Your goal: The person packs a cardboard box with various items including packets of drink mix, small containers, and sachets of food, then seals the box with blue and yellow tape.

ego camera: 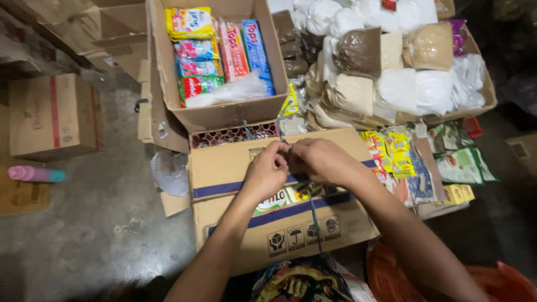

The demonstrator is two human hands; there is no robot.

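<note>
A closed brown cardboard box (235, 168) with blue stripes sits in front of me on the floor. A thin dark string (315, 221) runs over its top and down its near side. My left hand (265, 170) and my right hand (320, 159) meet over the top middle of the box, fingers pinched on the string where it crosses. Colourful packets show through the gap between the box flaps, just under my hands.
An open carton (224, 114) holding bright packets stands behind the box. A larger carton (486, 92) of white and brown bagged goods is at the back right. Loose sachets (391, 151) lie to the right, a sealed box (50, 114) and a pink bottle (33, 174) at left.
</note>
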